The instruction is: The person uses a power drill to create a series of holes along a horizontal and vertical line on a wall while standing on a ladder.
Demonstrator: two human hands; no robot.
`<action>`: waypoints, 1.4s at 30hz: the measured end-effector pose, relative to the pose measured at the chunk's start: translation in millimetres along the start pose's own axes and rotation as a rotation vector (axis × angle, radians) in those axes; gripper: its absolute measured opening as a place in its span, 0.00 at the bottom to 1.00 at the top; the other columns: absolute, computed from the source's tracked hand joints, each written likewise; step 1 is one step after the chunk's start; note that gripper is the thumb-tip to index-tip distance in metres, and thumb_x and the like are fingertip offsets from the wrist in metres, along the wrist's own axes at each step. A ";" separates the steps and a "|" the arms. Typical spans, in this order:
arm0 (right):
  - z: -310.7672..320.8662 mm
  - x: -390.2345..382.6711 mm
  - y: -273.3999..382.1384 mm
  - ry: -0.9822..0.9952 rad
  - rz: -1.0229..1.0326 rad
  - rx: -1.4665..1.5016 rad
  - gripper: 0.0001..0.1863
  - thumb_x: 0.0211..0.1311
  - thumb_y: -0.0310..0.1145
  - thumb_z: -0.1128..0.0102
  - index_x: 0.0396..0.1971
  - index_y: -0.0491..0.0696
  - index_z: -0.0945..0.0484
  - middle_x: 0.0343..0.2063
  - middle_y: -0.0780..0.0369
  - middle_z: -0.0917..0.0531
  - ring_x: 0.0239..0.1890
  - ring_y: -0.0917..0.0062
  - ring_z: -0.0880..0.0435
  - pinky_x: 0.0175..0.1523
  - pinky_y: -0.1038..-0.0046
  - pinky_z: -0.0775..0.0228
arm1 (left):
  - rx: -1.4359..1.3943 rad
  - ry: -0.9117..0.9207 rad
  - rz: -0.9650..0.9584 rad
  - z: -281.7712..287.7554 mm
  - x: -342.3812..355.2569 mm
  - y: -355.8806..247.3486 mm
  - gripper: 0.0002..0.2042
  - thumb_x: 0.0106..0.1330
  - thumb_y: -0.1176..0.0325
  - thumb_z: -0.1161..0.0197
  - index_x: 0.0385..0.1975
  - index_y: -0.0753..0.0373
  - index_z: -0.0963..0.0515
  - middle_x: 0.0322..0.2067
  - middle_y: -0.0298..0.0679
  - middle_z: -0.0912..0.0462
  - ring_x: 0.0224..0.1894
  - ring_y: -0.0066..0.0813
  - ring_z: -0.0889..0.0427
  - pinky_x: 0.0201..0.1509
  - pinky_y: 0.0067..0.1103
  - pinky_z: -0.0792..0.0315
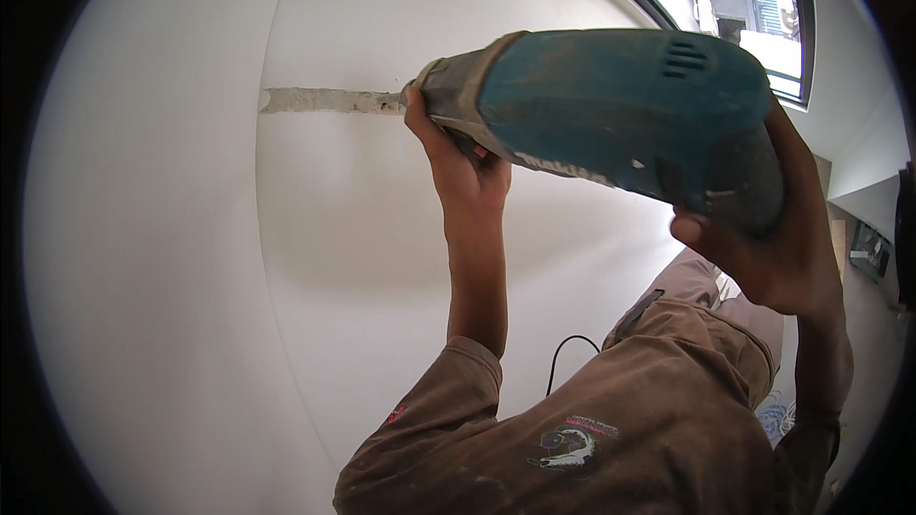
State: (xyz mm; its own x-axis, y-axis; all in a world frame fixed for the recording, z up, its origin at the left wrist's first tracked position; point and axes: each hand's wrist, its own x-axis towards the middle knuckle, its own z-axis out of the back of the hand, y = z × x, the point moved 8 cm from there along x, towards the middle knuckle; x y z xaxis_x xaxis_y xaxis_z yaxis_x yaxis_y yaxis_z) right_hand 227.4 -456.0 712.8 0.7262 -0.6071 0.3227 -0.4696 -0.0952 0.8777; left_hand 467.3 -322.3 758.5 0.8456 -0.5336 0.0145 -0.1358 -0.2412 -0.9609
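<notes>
A teal and dark grey rotary hammer (592,100) spans the upper middle, lying level with its nose toward the wall. My left hand (468,157) is closed around the underside of its front end, thumb up by the collar. At the back, my right hand (778,257) grips the rear handle; the trigger and most of those fingers are hidden behind the body. The nose meets the right end of a rough grey channel (329,101) cut across the white wall (353,200). Whatever bit is in the tool is barely visible.
A dark-framed window (754,19) is at the upper right. Below my arms runs a black cable (563,348). On the floor at the lower right lies a tangle of pale cord (775,415). A dark boxy object (868,250) sits near the right rim.
</notes>
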 end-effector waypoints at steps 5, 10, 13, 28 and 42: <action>-12.1 16.9 11.6 -0.012 0.030 -0.118 0.51 0.47 0.39 0.25 0.67 0.43 0.49 0.55 0.50 0.28 0.57 0.63 0.27 0.58 0.63 0.31 | -0.013 0.056 -0.029 1.9 14.5 -9.4 0.24 0.69 0.43 0.55 0.47 0.58 0.28 0.46 0.34 0.24 0.51 0.27 0.24 0.52 0.27 0.26; 2.0 39.9 17.0 -0.114 0.032 -0.382 0.49 0.44 0.45 0.25 0.65 0.46 0.42 0.52 0.51 0.26 0.55 0.64 0.25 0.58 0.65 0.31 | -0.023 -0.026 0.000 -12.4 20.1 -17.8 0.23 0.68 0.43 0.52 0.50 0.54 0.29 0.46 0.32 0.26 0.52 0.27 0.27 0.57 0.23 0.33; -0.4 56.4 20.3 -0.094 0.052 -0.437 0.46 0.45 0.41 0.26 0.64 0.46 0.42 0.53 0.51 0.26 0.55 0.65 0.25 0.58 0.65 0.31 | 0.000 -0.033 -0.015 -18.7 21.1 -25.0 0.23 0.67 0.43 0.50 0.54 0.51 0.32 0.49 0.33 0.29 0.54 0.27 0.30 0.60 0.23 0.38; -195.6 151.1 -12.3 -0.365 0.125 1.363 0.37 0.48 0.18 0.34 0.59 0.43 0.40 0.53 0.55 0.29 0.53 0.68 0.26 0.55 0.69 0.28 | -0.152 0.167 -0.178 -46.3 42.6 -59.6 0.29 0.63 0.48 0.42 0.59 0.56 0.38 0.55 0.40 0.32 0.57 0.39 0.30 0.63 0.37 0.31; -16.6 155.2 35.9 0.300 -0.114 -0.359 0.42 0.49 0.49 0.30 0.61 0.46 0.38 0.35 0.57 0.19 0.33 0.72 0.17 0.35 0.72 0.21 | -0.067 -0.030 -0.086 -17.9 67.1 -45.5 0.27 0.64 0.44 0.46 0.57 0.54 0.34 0.54 0.41 0.30 0.57 0.39 0.30 0.61 0.38 0.32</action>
State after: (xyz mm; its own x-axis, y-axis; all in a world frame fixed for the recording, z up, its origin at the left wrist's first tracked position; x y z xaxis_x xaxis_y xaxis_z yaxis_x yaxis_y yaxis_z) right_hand 331.5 -540.5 800.3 0.9005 -0.3494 0.2588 -0.2136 0.1629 0.9632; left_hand 521.0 -361.7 808.2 0.8704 -0.4847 0.0867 -0.0958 -0.3394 -0.9358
